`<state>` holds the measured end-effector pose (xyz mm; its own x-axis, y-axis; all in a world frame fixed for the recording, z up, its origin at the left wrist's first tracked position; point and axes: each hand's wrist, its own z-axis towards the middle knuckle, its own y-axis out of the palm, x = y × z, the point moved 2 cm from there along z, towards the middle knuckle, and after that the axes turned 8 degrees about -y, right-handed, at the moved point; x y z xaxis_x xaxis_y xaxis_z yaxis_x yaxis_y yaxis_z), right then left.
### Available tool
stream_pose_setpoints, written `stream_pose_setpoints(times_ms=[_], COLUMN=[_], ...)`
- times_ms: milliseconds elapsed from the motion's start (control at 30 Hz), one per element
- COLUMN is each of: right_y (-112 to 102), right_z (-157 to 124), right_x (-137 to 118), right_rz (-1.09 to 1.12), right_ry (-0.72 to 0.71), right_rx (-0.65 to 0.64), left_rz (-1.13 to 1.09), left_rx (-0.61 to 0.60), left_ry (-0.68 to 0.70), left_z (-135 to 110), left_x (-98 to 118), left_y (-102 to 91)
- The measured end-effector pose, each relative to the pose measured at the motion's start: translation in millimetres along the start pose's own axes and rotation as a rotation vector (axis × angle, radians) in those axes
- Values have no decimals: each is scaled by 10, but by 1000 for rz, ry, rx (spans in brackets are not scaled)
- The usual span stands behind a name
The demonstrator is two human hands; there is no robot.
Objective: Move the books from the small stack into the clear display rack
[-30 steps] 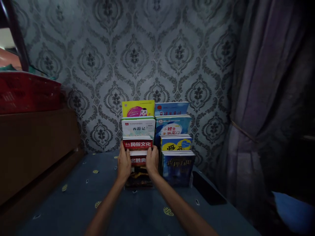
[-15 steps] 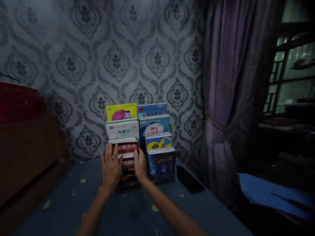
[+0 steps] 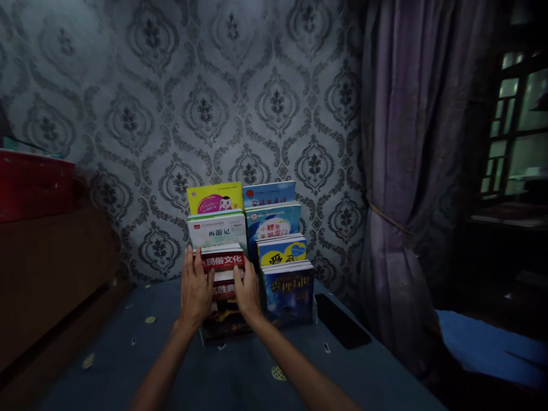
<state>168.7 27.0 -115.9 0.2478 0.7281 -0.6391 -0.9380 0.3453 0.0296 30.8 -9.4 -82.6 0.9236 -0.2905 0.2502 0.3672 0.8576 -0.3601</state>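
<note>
My left hand (image 3: pixel 197 292) lies along the left side of the front-left books, its fingers reaching up and its thumb over the front. On the opposite side my right hand (image 3: pixel 249 292) curls round the right edge, thumb on the cover. Between them stands a dark red book (image 3: pixel 224 290), its lower part black, with another red book (image 3: pixel 223 261) just behind it. Further back in the same column are a white book (image 3: pixel 216 231) and a yellow book (image 3: pixel 209 197). Fingertips behind the covers are partly hidden.
Right of my hands, a second column holds a dark blue book (image 3: pixel 291 297), a blue-and-yellow book (image 3: pixel 282 251) and taller blue ones. A black phone (image 3: pixel 342 321) lies on the blue cloth (image 3: pixel 240 377). A cardboard box (image 3: pixel 55 274) with a red container (image 3: pixel 36 185) stands left.
The view has shifted slightly, so the books appear a little lower and further right. Both hands stay at the sides of the red books, with the left fingers closer together.
</note>
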Motion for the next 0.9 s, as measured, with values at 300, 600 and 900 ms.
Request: stream_pose_setpoints(times_ms=[300,600,900], right_y=[-230,-659,-1053], right_z=[-139,-386,-64], right_x=[-53,-218,-247], right_rz=[-68,-151,-160], right_ry=[-66,-208,-250], right_rx=[-55,-155,-101], left_rz=[-12,241,-320], left_rx=[16,54,-25], left_ry=[-3,199,-60], left_z=[-3,260,1255], left_x=[-7,48,-103], left_y=[-129,-212,-250])
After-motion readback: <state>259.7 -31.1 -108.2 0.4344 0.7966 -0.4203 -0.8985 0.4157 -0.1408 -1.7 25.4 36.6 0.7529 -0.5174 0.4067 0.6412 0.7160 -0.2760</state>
